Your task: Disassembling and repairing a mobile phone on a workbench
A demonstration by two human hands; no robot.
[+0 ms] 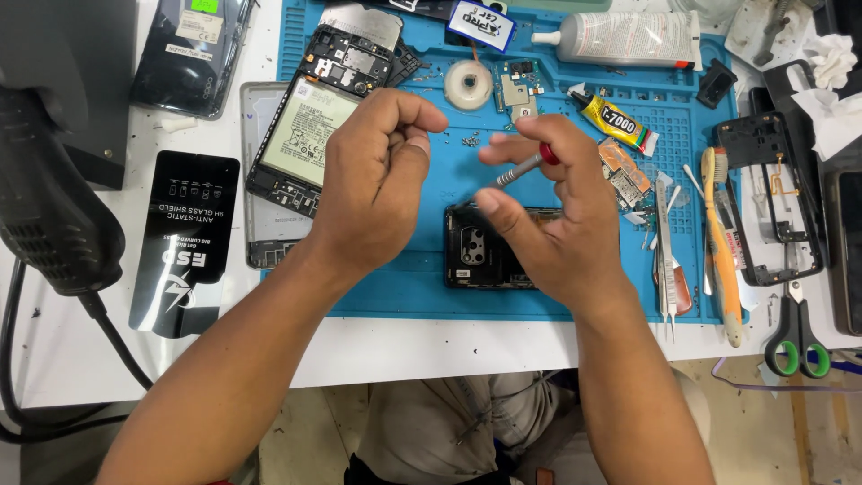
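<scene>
Fingers (503, 205) of the right hand (548, 224) pinch the screwdriver (525, 167), tip slanting down-left over the phone (476, 256), left hand (377, 171) curled shut alongside.

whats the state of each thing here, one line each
left hand: fingers curled shut, held above the mat, nothing visible in it
right hand: holding the screwdriver
screwdriver: gripped, tip pointing left
black phone: lying camera side up on the blue mat
opened phone: back off, battery exposed
scissors: closed
glue tube: capped, lying flat
</scene>
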